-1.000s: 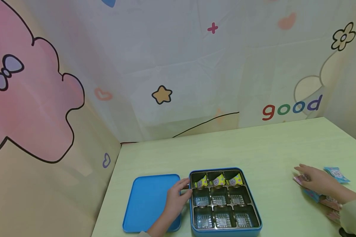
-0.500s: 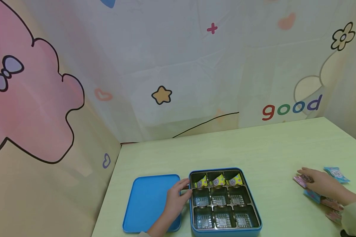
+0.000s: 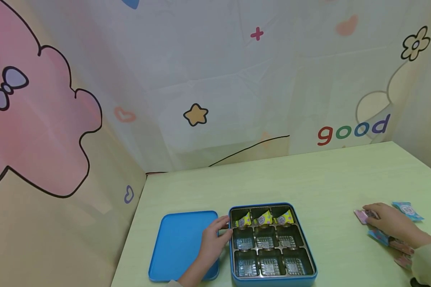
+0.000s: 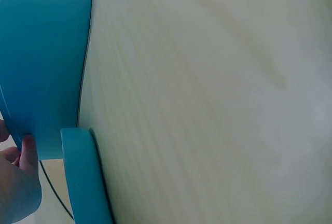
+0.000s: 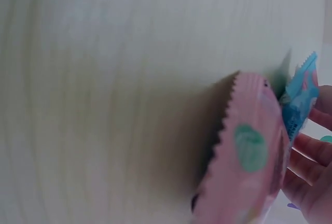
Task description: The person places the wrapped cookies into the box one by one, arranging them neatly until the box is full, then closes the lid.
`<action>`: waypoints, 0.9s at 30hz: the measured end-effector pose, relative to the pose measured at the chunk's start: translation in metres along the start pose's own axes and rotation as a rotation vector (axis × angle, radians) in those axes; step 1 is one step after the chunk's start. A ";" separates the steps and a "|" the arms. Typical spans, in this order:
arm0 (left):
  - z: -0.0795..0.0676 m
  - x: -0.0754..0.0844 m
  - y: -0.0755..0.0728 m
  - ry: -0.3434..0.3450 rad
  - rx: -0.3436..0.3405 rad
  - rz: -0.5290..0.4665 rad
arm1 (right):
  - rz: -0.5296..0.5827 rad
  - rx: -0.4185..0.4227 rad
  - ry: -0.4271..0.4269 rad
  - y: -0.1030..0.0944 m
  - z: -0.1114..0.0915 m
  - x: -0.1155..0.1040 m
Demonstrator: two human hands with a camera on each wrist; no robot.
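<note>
My left hand touches the left side of a blue box, its fingertips against the outer wall. The box has a dark tray of small compartments; a yellow wrapped candy lies in each back-row compartment. At the right, my right hand pinches a pink candy packet between thumb and fingers, low over the table. Below that hand lie a blue packet and pink-brown ones, partly covered by the wrist and sleeve. In the right wrist view, a pink packet stands large before the fingers.
A blue lid lies flat left of the box, partly under the left forearm. Another blue packet lies beyond the right hand. The light green table meets a printed cloth backdrop at the back and left.
My right hand's thumb and fingers have drawn in on the pink packet, which has turned slightly. More of its pink end shows now. The left hand and the box have stayed put.
</note>
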State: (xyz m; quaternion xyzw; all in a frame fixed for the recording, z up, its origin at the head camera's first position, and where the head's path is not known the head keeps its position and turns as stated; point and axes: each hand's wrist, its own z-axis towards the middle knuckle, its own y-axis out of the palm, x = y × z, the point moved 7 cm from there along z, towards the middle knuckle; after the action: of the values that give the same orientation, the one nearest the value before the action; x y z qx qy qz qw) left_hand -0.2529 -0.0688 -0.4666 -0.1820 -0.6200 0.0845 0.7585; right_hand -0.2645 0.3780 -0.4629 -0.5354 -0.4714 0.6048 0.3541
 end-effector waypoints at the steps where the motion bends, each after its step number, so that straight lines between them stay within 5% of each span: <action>1: 0.000 0.000 0.000 -0.002 0.001 -0.003 | -0.007 0.002 0.002 0.000 0.000 0.000; 18: -0.001 0.006 -0.001 -0.025 -0.016 -0.007 | -0.115 0.042 0.002 0.003 0.004 0.002; 27: 0.001 -0.001 0.000 -0.015 -0.010 0.000 | -0.060 0.017 0.016 0.003 0.002 0.005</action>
State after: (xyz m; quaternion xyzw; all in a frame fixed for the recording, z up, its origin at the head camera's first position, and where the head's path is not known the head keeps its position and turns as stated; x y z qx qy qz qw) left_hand -0.2536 -0.0687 -0.4677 -0.1853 -0.6260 0.0825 0.7530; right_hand -0.2669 0.3815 -0.4678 -0.5227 -0.4792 0.5937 0.3804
